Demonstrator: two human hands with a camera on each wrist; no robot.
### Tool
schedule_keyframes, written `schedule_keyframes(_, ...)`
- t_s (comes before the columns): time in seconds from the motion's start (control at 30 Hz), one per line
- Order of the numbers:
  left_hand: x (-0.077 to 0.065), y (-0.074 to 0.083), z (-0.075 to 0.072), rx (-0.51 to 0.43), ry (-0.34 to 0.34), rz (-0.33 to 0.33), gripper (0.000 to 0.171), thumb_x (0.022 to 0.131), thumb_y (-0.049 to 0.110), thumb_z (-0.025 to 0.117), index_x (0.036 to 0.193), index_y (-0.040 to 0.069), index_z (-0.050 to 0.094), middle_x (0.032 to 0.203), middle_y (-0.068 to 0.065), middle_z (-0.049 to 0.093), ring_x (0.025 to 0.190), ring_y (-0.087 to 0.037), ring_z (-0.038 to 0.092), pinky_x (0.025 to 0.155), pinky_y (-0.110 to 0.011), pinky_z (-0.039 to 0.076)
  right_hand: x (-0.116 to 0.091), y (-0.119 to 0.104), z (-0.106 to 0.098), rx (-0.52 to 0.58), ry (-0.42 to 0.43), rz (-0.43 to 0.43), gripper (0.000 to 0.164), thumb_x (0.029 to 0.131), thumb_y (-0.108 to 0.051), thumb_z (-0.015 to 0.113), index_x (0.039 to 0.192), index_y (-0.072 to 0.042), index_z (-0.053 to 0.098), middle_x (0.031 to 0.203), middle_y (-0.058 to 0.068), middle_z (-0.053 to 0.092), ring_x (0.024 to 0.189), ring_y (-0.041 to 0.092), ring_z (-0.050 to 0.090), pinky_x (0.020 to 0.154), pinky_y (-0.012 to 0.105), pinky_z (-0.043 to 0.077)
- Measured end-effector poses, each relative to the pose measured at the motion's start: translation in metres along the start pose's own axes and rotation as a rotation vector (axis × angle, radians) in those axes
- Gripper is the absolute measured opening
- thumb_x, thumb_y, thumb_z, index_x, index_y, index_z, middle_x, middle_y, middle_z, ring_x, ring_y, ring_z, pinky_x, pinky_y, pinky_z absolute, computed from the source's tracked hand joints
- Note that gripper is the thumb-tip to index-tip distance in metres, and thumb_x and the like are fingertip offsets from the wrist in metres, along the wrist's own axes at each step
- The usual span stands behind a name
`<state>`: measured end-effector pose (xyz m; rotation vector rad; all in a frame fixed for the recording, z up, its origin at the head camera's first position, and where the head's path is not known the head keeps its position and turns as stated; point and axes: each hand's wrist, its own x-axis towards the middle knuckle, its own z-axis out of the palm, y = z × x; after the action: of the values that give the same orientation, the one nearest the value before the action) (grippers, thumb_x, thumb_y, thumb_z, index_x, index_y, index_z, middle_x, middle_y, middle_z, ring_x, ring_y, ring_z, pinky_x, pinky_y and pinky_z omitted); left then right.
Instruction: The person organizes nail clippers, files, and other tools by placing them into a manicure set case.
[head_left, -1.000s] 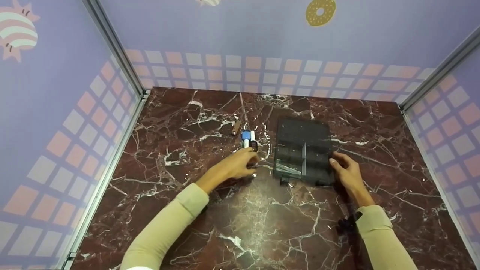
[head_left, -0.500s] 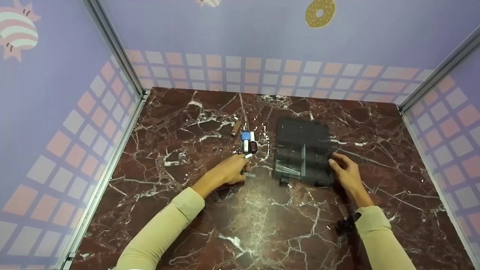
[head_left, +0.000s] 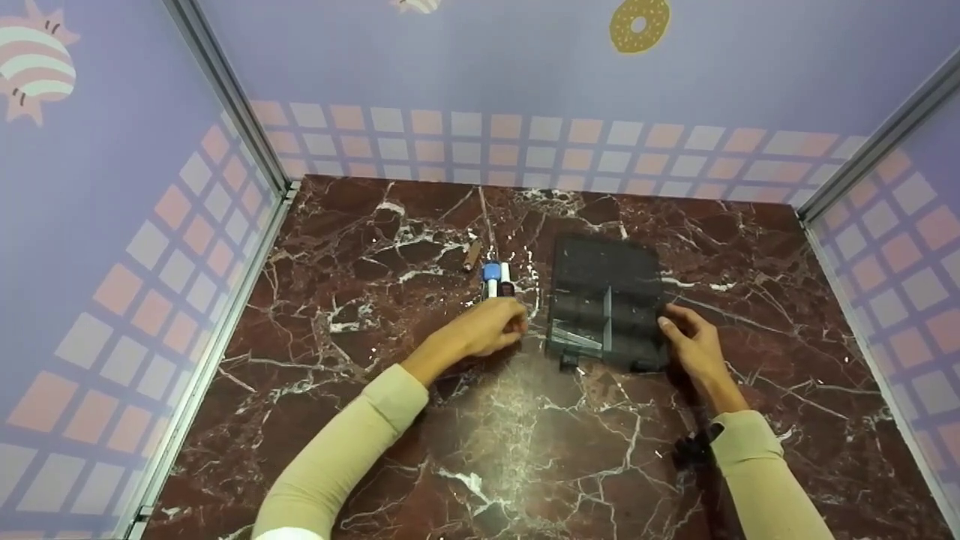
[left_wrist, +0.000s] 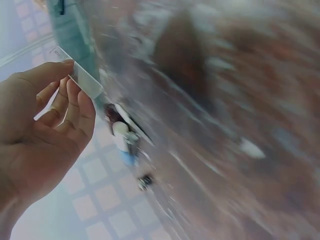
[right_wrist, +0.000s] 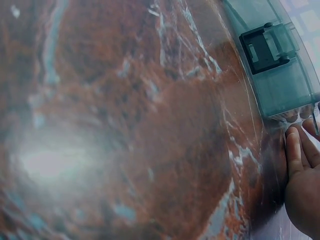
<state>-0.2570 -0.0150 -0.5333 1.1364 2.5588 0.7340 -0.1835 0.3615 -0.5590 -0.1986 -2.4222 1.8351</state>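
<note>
My left hand (head_left: pixel 491 328) pinches a clear plastic divider (left_wrist: pixel 84 80), a thin rectangular strip, between thumb and fingertips; it is hidden behind the hand in the head view. Just beyond the hand lie a blue-and-white item (head_left: pixel 491 272), a white stick (head_left: pixel 505 271) and a small dark red item (head_left: pixel 508 289), partly covered. My right hand (head_left: pixel 697 352) rests against the right side of a dark translucent compartment box (head_left: pixel 607 259), its fingers fairly straight at the wall. A black latch (right_wrist: pixel 265 47) shows on the box's front in the right wrist view.
A small brown item (head_left: pixel 472 255) lies behind the blue-and-white one. Beside my right wrist is a black object (head_left: pixel 695 448). Purple panels with pink and white squares (head_left: pixel 547 150) wall in the red marbled tabletop (head_left: pixel 420 480) at the back and sides.
My left hand drew back toward the left, showing the divider between its fingers, then moved right again toward the box. The right hand and the box have stayed in place.
</note>
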Motion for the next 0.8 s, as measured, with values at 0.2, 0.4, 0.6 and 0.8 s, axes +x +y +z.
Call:
schedule_keyframes(0.2, 0.029, 0.027, 0.003, -0.029, 0.002, 0.019, 0.012, 0.101, 0.008, 0.070, 0.113, 0.007, 0.071, 0.108, -0.002, 0.067, 0.097, -0.014, 0.063, 0.087, -0.017, 0.055, 0.000, 0.000, 0.000, 0.001, 0.002, 0.025, 0.048, 0.106, -0.010, 0.064, 0.146, 0.013, 0.052, 0.140, 0.037, 0.056, 0.100, 0.004, 0.059, 0.080, 0.015, 0.049)
schedule_keyframes(0.4, 0.057, 0.049, 0.015, 0.013, 0.004, 0.050, 0.014, 0.100, 0.010, 0.070, 0.115, 0.009, 0.072, 0.108, 0.001, 0.065, 0.096, -0.010, 0.062, 0.085, -0.013, 0.052, -0.001, -0.005, 0.001, -0.004, 0.012, -0.008, 0.045, 0.105, -0.006, 0.064, 0.143, 0.016, 0.053, 0.138, 0.040, 0.056, 0.104, 0.008, 0.061, 0.083, 0.013, 0.050)
schedule_keyframes(0.6, 0.078, 0.064, 0.028, 0.095, 0.024, 0.091, 0.012, 0.098, 0.011, 0.070, 0.110, 0.013, 0.073, 0.107, 0.001, 0.065, 0.093, -0.011, 0.062, 0.081, -0.016, 0.052, -0.001, -0.007, 0.003, -0.014, 0.022, -0.008, 0.044, 0.105, -0.004, 0.064, 0.142, 0.016, 0.054, 0.138, 0.039, 0.057, 0.102, 0.008, 0.060, 0.082, 0.013, 0.049)
schedule_keyframes(0.8, 0.083, 0.066, 0.039, 0.166, 0.036, 0.067, 0.016, 0.098, 0.015, 0.072, 0.114, 0.016, 0.073, 0.113, 0.001, 0.064, 0.102, -0.015, 0.063, 0.088, -0.024, 0.054, -0.003, -0.007, 0.003, -0.014, 0.015, 0.009, 0.045, 0.105, -0.005, 0.063, 0.144, 0.015, 0.053, 0.140, 0.038, 0.056, 0.106, 0.012, 0.060, 0.083, 0.013, 0.049)
